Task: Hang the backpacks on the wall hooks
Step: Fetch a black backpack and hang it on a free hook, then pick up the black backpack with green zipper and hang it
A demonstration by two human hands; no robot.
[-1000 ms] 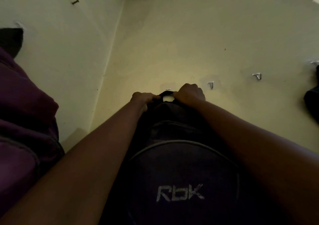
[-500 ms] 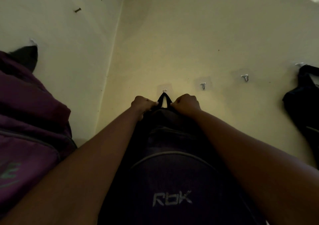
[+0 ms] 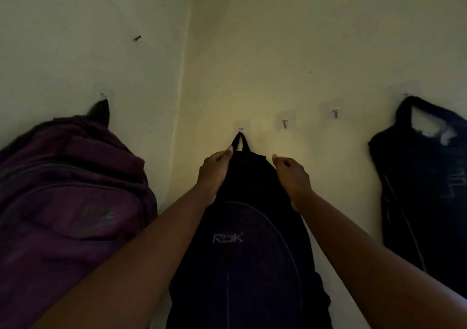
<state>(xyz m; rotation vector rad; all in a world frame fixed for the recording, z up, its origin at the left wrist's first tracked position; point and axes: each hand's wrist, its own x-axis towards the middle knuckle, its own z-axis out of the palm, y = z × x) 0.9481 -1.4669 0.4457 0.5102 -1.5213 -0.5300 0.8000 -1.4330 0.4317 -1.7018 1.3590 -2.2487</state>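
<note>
A black Rbk backpack (image 3: pixel 242 240) hangs on the cream wall, its top loop (image 3: pixel 240 140) caught over a small metal hook (image 3: pixel 240 129). My left hand (image 3: pixel 214 172) lies against the bag's upper left shoulder, and its thumb tip touches the base of the loop. My right hand (image 3: pixel 292 174) is just off the bag's upper right side, fingers loosely curled and holding nothing. A purple backpack (image 3: pixel 65 202) hangs from a hook (image 3: pixel 102 95) on the left wall. A dark bag (image 3: pixel 424 177) hangs from a hook (image 3: pixel 405 94) at the right.
Two bare metal hooks (image 3: pixel 285 123) (image 3: pixel 335 112) stick out of the wall between the black backpack and the dark bag. A nail (image 3: pixel 137 38) is in the left wall, above the purple backpack. The two walls meet at a corner (image 3: pixel 184 76).
Both hands gripped the loop and lifted it over the hook. The backpack now hangs by itself; my right hand has come off it and my left has loosened. The view tilted downward.
</note>
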